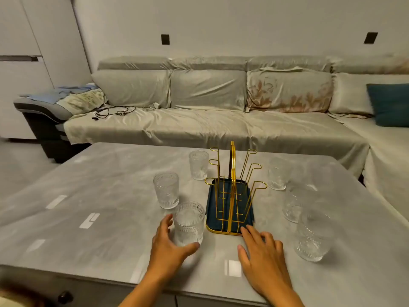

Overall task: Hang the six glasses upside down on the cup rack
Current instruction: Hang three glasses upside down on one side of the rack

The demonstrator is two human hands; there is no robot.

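A gold wire cup rack (232, 187) stands upright at the centre of the frame on a grey table (99, 196), its dark blue tray (213, 209) running lengthwise away from the camera toward the sofa (199, 103) in the upper half of the frame. Its central loop handle rises vertically, and six looped pegs angle up and outward, three to the left and three to the right. Every peg is bare.

All six ribbed clear glasses stand upright on the table, mouths up, long axes vertical. Three sit left of the rack: the far-left glass (198, 165) just beside the upper pegs, the middle-left glass (166, 189) below it, and the near-left glass (188, 223) at lower centre. Three sit to the right: the far-right glass (277, 173), the middle-right glass (294, 204), and the near-right glass (313, 237) at lower right, these last two overlapping in view.

The left hand (168, 244) curls around the near-left glass, thumb at its base in front and fingers reaching behind its left side; the grasp looks loose and spread, not fully closed. The right hand (263, 251) lies flat with fingers spread and holds nothing, its fingertips (245, 230) touching the near corner of the tray.
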